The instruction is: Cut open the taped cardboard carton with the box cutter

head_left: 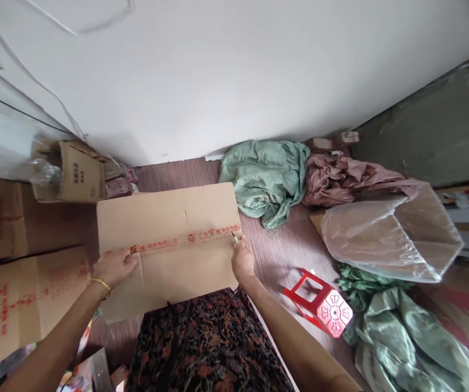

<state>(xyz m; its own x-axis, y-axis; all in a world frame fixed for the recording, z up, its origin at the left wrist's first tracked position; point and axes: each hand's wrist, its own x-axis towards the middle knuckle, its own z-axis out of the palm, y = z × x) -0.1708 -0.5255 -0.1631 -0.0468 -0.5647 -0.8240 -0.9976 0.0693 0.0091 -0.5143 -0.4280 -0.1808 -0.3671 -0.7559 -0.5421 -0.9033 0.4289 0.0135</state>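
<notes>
A flat brown cardboard box [169, 212] with a line of red printed characters along its middle lies in front of me. My left hand [114, 267], with a yellow bracelet at the wrist, rests on its left part, fingers laid on the cardboard. At the right edge my right hand [243, 258] is closed around a small slim tool [234, 238], whose dark tip points at the printed line. Most of that tool is hidden in the fingers, so its kind is unclear. Dark flowered clothing [205, 348] covers my lap below the cardboard.
Cartons [50, 288] stand at left, with an open box [81, 171] behind. Beyond the cardboard lies a green sack [267, 174] beside a maroon one [340, 177]. At right are a red stool [324, 305] on its side, a clear plastic bag [381, 234] and grey-green sacks [401, 337].
</notes>
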